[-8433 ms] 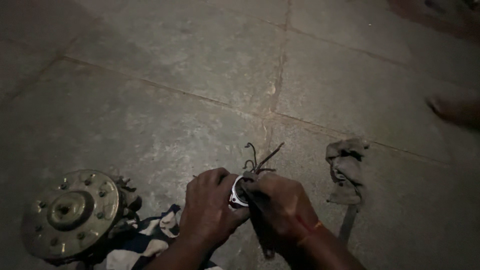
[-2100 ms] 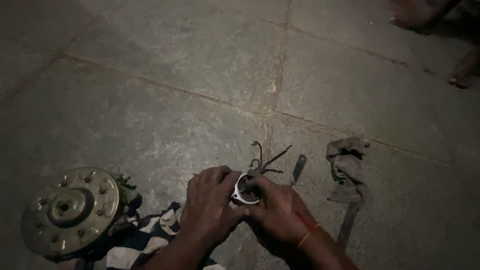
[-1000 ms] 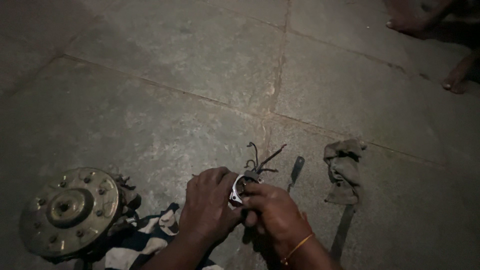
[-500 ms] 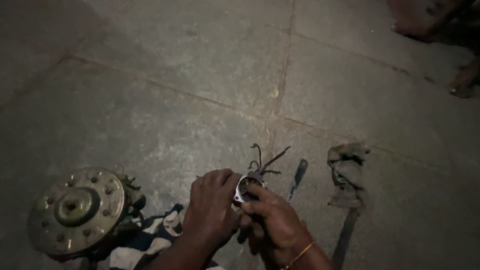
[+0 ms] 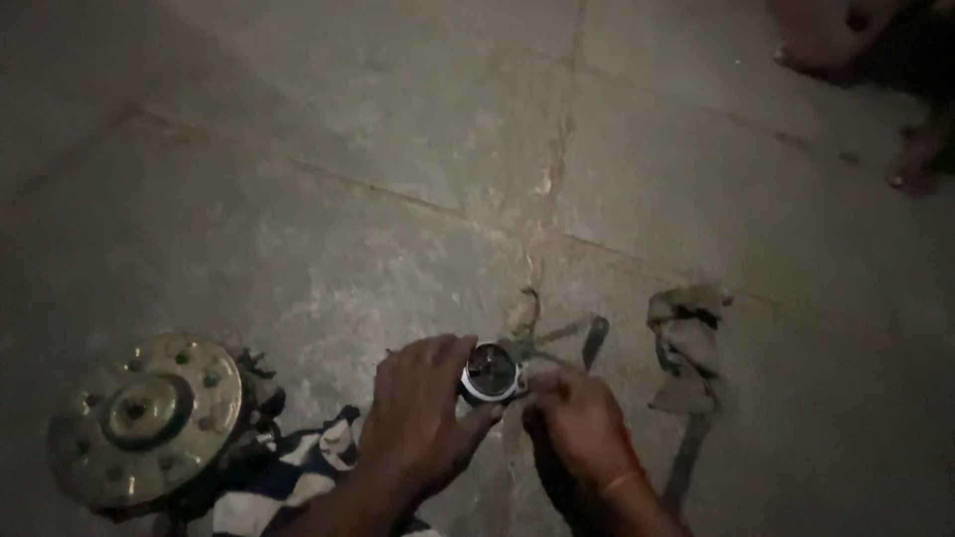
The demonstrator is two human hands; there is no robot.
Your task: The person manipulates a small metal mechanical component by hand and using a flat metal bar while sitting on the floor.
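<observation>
We have a small round metal part, a ring (image 5: pixel 491 371) with a shiny rim and a dark centre, held between both hands low over the stone floor (image 5: pixel 398 179), its open face turned up toward us so that we can look into it. Our left hand (image 5: pixel 423 418) grips its left side, fingers curled about the rim; our right hand (image 5: pixel 580 426) closes on the right side, thumb and fingertips pinched at the edge, which steadies it from both sides. Dark wires (image 5: pixel 532 323) spring from behind the ring and curl up and away, free of our fingers. Just beyond them a slim dark tool (image 5: pixel 594 343) lies on the floor, within easy reach. To the right a crumpled grey rag (image 5: pixel 686 343) sits by itself. Under our left forearm a striped cloth (image 5: pixel 298 477) is spread, and on its far left edge rests a round hub (image 5: pixel 149 418) with studs, face up, probably kept off the grit. At top right another person's feet (image 5: pixel 846 45) show, well apart from us.
</observation>
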